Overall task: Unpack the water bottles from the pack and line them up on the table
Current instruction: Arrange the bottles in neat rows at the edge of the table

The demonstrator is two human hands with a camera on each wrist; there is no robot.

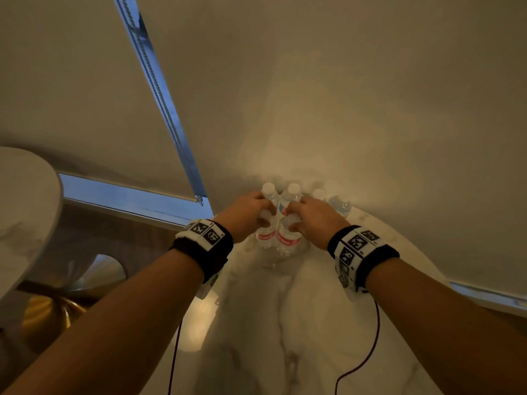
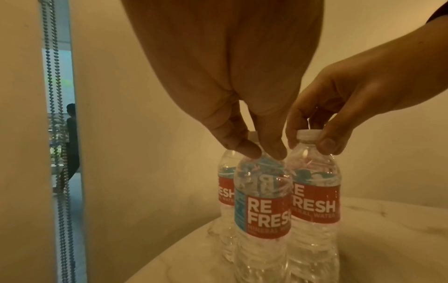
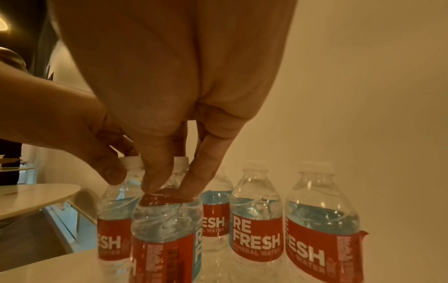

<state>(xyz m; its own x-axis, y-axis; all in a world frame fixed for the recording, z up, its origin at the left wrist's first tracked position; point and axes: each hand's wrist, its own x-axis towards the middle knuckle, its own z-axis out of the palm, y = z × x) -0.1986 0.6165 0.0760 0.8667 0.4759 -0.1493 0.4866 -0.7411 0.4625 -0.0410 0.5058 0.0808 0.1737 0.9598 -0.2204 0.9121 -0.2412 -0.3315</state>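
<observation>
Several clear water bottles with red and blue labels stand at the far edge of a white marble table (image 1: 299,323). My left hand (image 1: 263,216) pinches the neck of the left water bottle (image 1: 265,235), which shows close up (image 2: 263,210) under the left hand (image 2: 263,155). My right hand (image 1: 292,218) pinches the neck of the right water bottle (image 1: 286,239) beside it, likewise close up (image 3: 167,239) under the right hand (image 3: 172,188). Both bottles are upright and touch each other. Whether they rest on the table I cannot tell.
Three more bottles (image 3: 215,220) (image 3: 257,229) (image 3: 322,239) stand in a row behind and to the right, close to the wall. A roller blind with a bead chain (image 2: 58,172) hangs at the left. Another round table (image 1: 25,209) stands at the left.
</observation>
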